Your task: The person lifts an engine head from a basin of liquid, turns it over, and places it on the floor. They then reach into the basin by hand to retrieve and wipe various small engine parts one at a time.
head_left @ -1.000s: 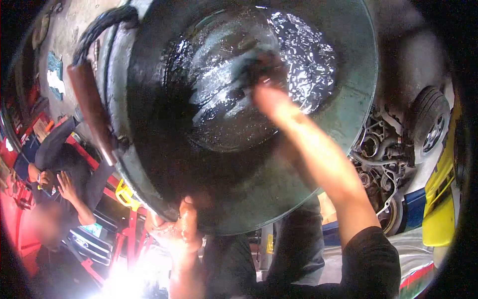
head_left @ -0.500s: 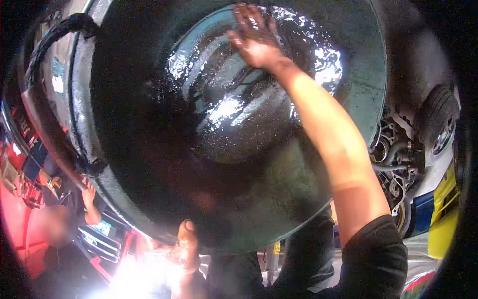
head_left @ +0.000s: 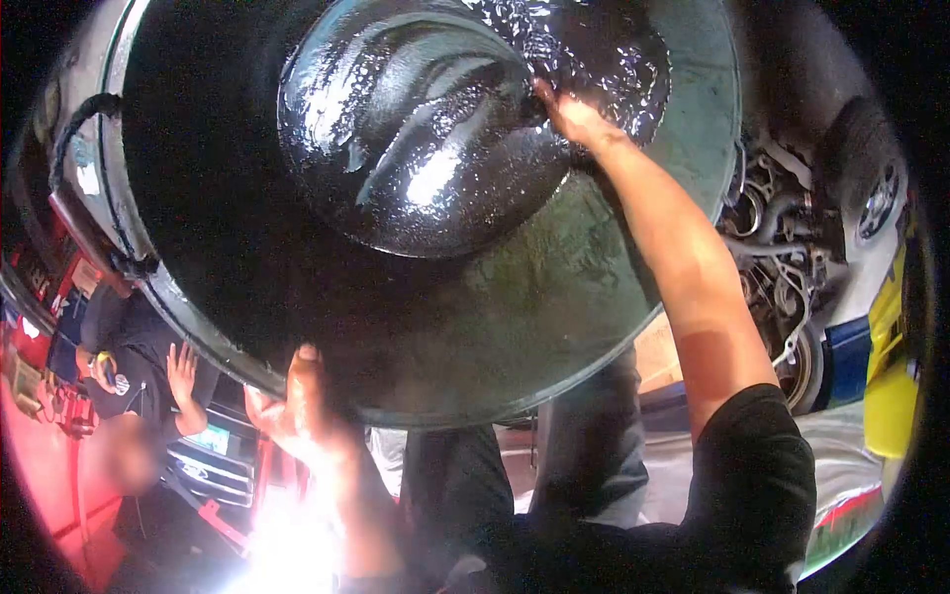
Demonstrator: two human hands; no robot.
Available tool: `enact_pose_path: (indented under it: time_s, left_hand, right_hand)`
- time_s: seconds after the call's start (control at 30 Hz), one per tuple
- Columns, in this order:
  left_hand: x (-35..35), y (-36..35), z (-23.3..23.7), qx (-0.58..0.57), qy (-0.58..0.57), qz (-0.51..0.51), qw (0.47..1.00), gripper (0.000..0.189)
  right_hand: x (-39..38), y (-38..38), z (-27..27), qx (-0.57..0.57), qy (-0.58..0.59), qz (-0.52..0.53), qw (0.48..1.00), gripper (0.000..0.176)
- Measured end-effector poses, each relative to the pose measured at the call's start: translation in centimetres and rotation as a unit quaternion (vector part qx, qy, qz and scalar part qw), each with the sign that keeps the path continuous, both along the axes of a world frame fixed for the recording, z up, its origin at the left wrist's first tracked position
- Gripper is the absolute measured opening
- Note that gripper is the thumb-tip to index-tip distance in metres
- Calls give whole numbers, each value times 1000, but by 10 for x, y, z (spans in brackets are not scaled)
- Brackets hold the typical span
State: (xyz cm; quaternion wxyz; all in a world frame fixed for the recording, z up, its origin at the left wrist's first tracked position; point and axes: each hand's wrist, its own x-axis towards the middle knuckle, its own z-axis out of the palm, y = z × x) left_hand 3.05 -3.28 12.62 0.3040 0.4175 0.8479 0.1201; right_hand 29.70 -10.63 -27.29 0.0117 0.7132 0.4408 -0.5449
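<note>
A large dark tub [head_left: 554, 317] is tipped so that its opening faces me. Glossy black sludge [head_left: 435, 119], which looks like thick oil or grease, coats its bottom, with curved wipe streaks through it. My right hand [head_left: 577, 117] reaches inside and touches the sludge. Its thumb stands apart, while the blackened fingers partly blend into the dark coating. My left hand [head_left: 302, 411] grips the tub's lower left rim, with the thumb over the inner edge and the other fingers outside. That hand looks wet or greasy.
A rope handle [head_left: 71, 148] with a sleeve hangs on the tub's left side. Beyond it, another person [head_left: 139, 366] has one palm raised near the rim. Engine parts [head_left: 772, 238], a wheel [head_left: 876, 193] and a yellow object [head_left: 891, 406] are at right. A bright light glares at lower left.
My right hand has swept down and right across the sludge, leaving fresh curved streaks. The tub sits higher in view, and the other person's hand has come off its handle.
</note>
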Motion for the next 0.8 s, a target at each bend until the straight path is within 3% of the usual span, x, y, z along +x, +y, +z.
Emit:
enact_pose_path:
  time_s: [0.03,0.1,0.13,0.17,0.23,0.27,0.33,0.4,0.43,0.47,0.57,0.67,0.73,0.77,0.8]
  left_hand:
    - [9,1,4,-16,-70,61,996,26]
    - [-1,-12,-8,58,-39,-42,997,25]
    - [-1,-17,-6,53,-53,-19,997,24]
    - [4,-19,-4,48,-66,5,997,23]
    - [4,-20,-8,66,-44,-41,996,24]
    - [1,-23,-9,69,-42,-39,996,24]
    - [-7,-30,-10,66,-50,-12,996,26]
    - [-3,-31,-8,58,-69,30,996,27]
    - [11,-26,-1,56,-77,45,994,27]
    - [16,-24,1,55,-82,59,993,27]
    - [5,-32,5,8,-53,73,996,33]
    - [7,-27,1,7,-64,87,994,38]
    - [9,-29,-3,23,-71,90,993,39]
    - [12,-28,-8,45,-72,89,992,39]
    - [14,-27,-11,65,-77,84,991,39]
  right_hand:
    - [-7,-6,9,-77,-40,7,996,94]
    - [-8,-9,40,-104,-34,50,993,97]
    - [-9,-13,48,-95,-33,60,993,96]
    - [-11,-16,52,-74,-18,44,996,93]
    - [-30,-20,81,-52,32,-64,996,85]
    - [-45,-12,123,-31,10,29,999,83]
    - [-110,-47,128,95,-53,54,993,82]
    - [-153,-50,171,46,145,126,980,79]
    - [-157,-35,192,133,173,200,955,74]
    - [-195,-60,159,318,171,136,923,67]
    - [-186,-27,120,482,137,194,844,61]
    - [-184,-24,97,472,141,139,859,64]
    - [-180,-23,80,436,11,38,899,66]
    - [-169,-19,75,392,-25,120,912,67]
    - [-160,-17,74,386,-12,134,913,68]
